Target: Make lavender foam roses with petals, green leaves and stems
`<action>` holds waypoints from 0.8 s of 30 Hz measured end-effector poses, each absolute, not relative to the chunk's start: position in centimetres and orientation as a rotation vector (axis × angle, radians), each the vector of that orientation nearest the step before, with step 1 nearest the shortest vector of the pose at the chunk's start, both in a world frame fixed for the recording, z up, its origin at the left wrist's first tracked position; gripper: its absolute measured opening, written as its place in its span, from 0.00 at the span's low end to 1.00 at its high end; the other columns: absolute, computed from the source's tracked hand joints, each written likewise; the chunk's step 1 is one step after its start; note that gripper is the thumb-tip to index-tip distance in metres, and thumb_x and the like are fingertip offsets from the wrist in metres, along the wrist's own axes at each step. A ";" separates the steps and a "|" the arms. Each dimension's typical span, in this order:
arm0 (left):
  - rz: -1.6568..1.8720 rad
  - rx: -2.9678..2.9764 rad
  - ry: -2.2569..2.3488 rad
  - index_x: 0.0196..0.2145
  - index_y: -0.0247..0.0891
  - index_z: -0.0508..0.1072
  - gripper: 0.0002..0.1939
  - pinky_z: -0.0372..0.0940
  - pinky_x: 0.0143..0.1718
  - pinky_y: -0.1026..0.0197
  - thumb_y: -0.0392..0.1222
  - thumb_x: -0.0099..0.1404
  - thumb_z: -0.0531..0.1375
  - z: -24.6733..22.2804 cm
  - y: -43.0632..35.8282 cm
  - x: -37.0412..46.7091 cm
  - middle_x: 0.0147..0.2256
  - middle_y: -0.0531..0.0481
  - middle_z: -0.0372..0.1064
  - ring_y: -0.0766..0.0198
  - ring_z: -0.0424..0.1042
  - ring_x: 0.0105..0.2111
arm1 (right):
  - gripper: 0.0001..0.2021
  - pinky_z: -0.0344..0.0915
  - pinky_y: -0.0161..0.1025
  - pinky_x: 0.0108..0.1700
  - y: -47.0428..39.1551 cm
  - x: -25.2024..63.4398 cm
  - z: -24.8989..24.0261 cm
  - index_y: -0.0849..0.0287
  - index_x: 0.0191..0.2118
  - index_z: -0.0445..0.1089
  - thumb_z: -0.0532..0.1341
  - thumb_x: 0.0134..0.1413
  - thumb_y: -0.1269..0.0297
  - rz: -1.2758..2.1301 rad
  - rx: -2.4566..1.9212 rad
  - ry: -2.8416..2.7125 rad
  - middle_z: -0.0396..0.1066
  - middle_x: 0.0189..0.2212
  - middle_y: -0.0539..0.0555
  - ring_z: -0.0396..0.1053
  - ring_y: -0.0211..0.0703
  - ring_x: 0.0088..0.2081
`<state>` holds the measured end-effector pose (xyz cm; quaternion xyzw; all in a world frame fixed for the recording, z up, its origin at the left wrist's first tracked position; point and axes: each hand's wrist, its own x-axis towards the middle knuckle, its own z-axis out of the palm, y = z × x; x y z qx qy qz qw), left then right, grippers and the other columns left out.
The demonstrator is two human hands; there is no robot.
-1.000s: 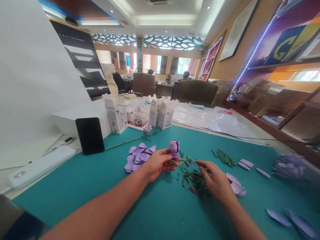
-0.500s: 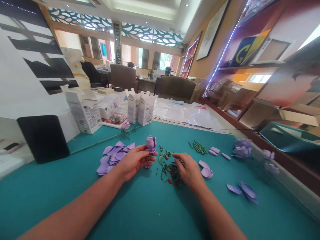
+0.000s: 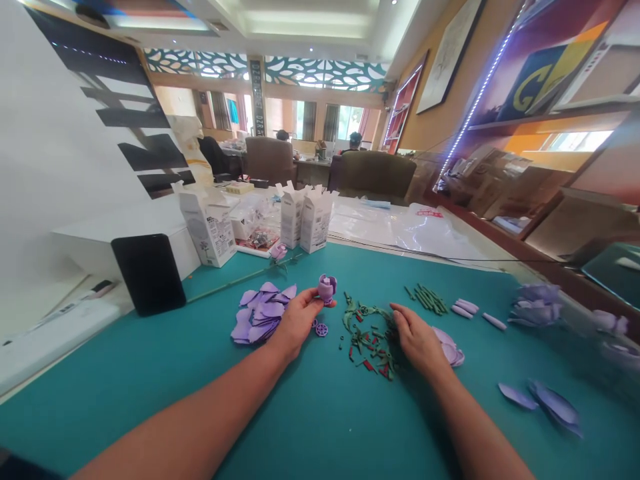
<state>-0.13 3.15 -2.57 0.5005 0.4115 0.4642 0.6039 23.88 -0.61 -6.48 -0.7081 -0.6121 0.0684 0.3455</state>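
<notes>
My left hand (image 3: 295,323) is closed around the base of a purple flower bud (image 3: 327,287), held upright with its petals cupped. Below those fingers lies a small purple wheel-shaped piece (image 3: 321,329) on the mat. My right hand (image 3: 421,341) rests at the right edge of a scatter of small green and red plastic parts (image 3: 373,343). Its fingers reach out over dark green leafy pieces, with some fingertips hidden; no firm grip shows. Beside my left hand is a heap of purple petals (image 3: 263,310). Pale petals (image 3: 450,347) lie partly behind my right hand.
Green stem pieces (image 3: 427,299) and lilac sticks (image 3: 465,307) lie farther right, near assembled purple flowers (image 3: 535,305). Loose petals (image 3: 555,407) sit at front right. A black tablet (image 3: 149,275), a long-stemmed rose (image 3: 279,251) and white boxes (image 3: 316,220) stand or lie along the back.
The view has shifted left, so everything sits farther right. My right hand has moved right across the green parts, which now lie more spread out. The bud in my left hand has tilted, showing its opening.
</notes>
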 end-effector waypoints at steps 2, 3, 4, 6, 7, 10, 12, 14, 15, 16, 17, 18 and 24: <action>1.088 1.154 0.921 0.44 0.36 0.72 0.15 0.56 0.49 0.57 0.41 0.59 0.58 -2.8 3.1 0.0 0.39 0.46 0.75 0.58 0.69 0.46 | 0.23 0.60 0.50 0.55 -0.4 23.7 -6.9 0.61 0.48 0.69 0.44 0.58 0.56 0.198 -1.865 -1.600 0.72 0.48 0.60 0.67 0.51 0.51; 1.091 1.146 0.913 0.44 0.36 0.71 0.15 0.56 0.48 0.58 0.41 0.59 0.58 -2.8 3.1 0.0 0.38 0.46 0.75 0.58 0.69 0.46 | 0.23 0.60 0.51 0.55 -0.4 23.5 -7.1 0.62 0.48 0.69 0.44 0.58 0.56 0.208 -1.866 -1.614 0.72 0.48 0.60 0.67 0.51 0.51; 1.094 1.136 0.908 0.45 0.36 0.71 0.15 0.56 0.47 0.58 0.41 0.59 0.58 -2.8 3.0 0.0 0.38 0.46 0.75 0.59 0.69 0.46 | 0.23 0.60 0.51 0.55 -0.4 23.2 -7.2 0.61 0.48 0.69 0.44 0.58 0.56 0.218 -1.858 -1.633 0.72 0.48 0.60 0.67 0.51 0.51; 1.100 1.114 0.905 0.45 0.36 0.71 0.15 0.57 0.46 0.59 0.41 0.59 0.58 -2.7 3.1 -0.1 0.38 0.46 0.75 0.59 0.68 0.46 | 0.23 0.60 0.51 0.55 -0.5 22.5 -7.2 0.60 0.49 0.69 0.45 0.59 0.55 0.240 -1.829 -1.673 0.71 0.49 0.60 0.67 0.51 0.52; 1.108 1.103 0.907 0.45 0.36 0.71 0.16 0.57 0.46 0.59 0.41 0.59 0.58 -2.5 3.1 -0.2 0.38 0.46 0.75 0.59 0.68 0.46 | 0.23 0.61 0.51 0.55 -0.6 22.2 -7.2 0.60 0.49 0.69 0.45 0.59 0.55 0.252 -1.812 -1.690 0.71 0.49 0.59 0.66 0.50 0.52; 1.142 1.064 0.918 0.45 0.36 0.70 0.15 0.57 0.46 0.59 0.40 0.59 0.58 -1.8 3.3 -0.5 0.39 0.46 0.74 0.59 0.68 0.47 | 0.24 0.61 0.50 0.55 -0.8 21.7 -6.6 0.61 0.51 0.68 0.44 0.59 0.55 0.270 -1.773 -1.716 0.71 0.50 0.60 0.66 0.50 0.53; 1.162 1.019 0.909 0.44 0.37 0.70 0.14 0.57 0.45 0.59 0.39 0.59 0.58 -1.3 3.3 -0.6 0.41 0.46 0.74 0.59 0.68 0.48 | 0.24 0.61 0.50 0.54 -0.7 21.7 -5.9 0.63 0.51 0.67 0.44 0.59 0.55 0.250 -1.772 -1.708 0.70 0.50 0.61 0.66 0.50 0.52; 1.151 0.960 0.874 0.42 0.37 0.70 0.13 0.58 0.44 0.59 0.38 0.58 0.59 -1.2 3.1 -0.3 0.42 0.45 0.73 0.59 0.68 0.48 | 0.23 0.62 0.49 0.53 -0.4 21.7 -5.1 0.63 0.51 0.68 0.45 0.59 0.57 0.206 -1.783 -1.700 0.70 0.50 0.61 0.67 0.50 0.52; 1.130 0.927 0.853 0.42 0.38 0.69 0.13 0.58 0.43 0.60 0.38 0.57 0.59 -1.3 2.9 -0.1 0.42 0.45 0.73 0.59 0.69 0.48 | 0.23 0.62 0.48 0.53 -0.3 21.6 -4.7 0.62 0.51 0.68 0.45 0.59 0.58 0.179 -1.787 -1.712 0.70 0.50 0.60 0.67 0.50 0.52; 1.099 0.894 0.833 0.42 0.38 0.69 0.14 0.59 0.42 0.60 0.37 0.57 0.59 -1.5 2.7 0.2 0.42 0.45 0.73 0.58 0.69 0.49 | 0.22 0.62 0.48 0.53 -0.1 21.5 -4.4 0.62 0.50 0.68 0.45 0.59 0.60 0.154 -1.787 -1.737 0.70 0.50 0.60 0.67 0.49 0.51; 1.062 0.863 0.817 0.43 0.38 0.68 0.14 0.59 0.41 0.60 0.37 0.56 0.59 -1.8 2.5 0.6 0.41 0.44 0.73 0.58 0.69 0.48 | 0.22 0.62 0.47 0.53 0.1 21.2 -4.1 0.62 0.50 0.69 0.45 0.59 0.61 0.132 -1.782 -1.771 0.71 0.49 0.59 0.67 0.48 0.51; 1.026 0.838 0.807 0.43 0.38 0.68 0.15 0.60 0.40 0.60 0.36 0.56 0.59 -2.1 2.3 0.9 0.40 0.44 0.73 0.58 0.69 0.48 | 0.21 0.62 0.46 0.53 0.3 20.9 -3.8 0.61 0.50 0.69 0.45 0.59 0.62 0.117 -1.776 -1.809 0.71 0.49 0.59 0.67 0.47 0.51; 1.000 0.829 0.852 0.43 0.38 0.68 0.14 0.57 0.37 0.63 0.36 0.58 0.57 -3.2 1.9 1.5 0.40 0.46 0.73 0.60 0.69 0.48 | 0.19 0.61 0.44 0.52 2.9 18.9 -3.6 0.61 0.48 0.71 0.46 0.58 0.68 0.108 -1.733 -1.990 0.72 0.48 0.59 0.68 0.47 0.50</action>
